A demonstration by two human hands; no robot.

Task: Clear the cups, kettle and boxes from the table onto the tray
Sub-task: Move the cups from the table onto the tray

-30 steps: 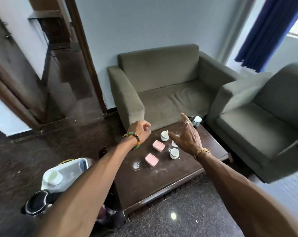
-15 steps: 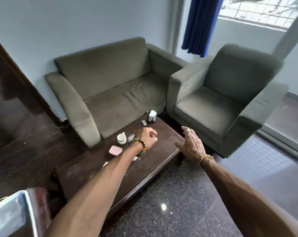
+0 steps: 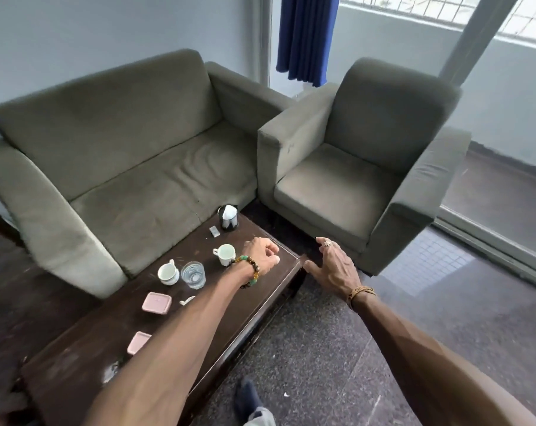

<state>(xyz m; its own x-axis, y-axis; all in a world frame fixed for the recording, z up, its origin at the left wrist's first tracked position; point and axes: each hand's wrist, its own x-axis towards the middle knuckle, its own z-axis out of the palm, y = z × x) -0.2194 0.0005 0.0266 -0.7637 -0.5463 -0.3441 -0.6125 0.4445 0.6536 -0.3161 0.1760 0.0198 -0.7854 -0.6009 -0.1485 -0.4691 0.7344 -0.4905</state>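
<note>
Dark table [image 3: 76,373], second pink box [image 3: 138,342] half behind left forearm.

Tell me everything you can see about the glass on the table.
The glass is a short, clear tumbler, apparently of real glass, standing upright on the dark table. Whether it holds water I cannot tell. It stands just right of a white cup, very close to it; whether they touch is unclear. A pink box lies nearer the camera. The left hand is over the table to its right, apart from it. No hand touches it.
</note>
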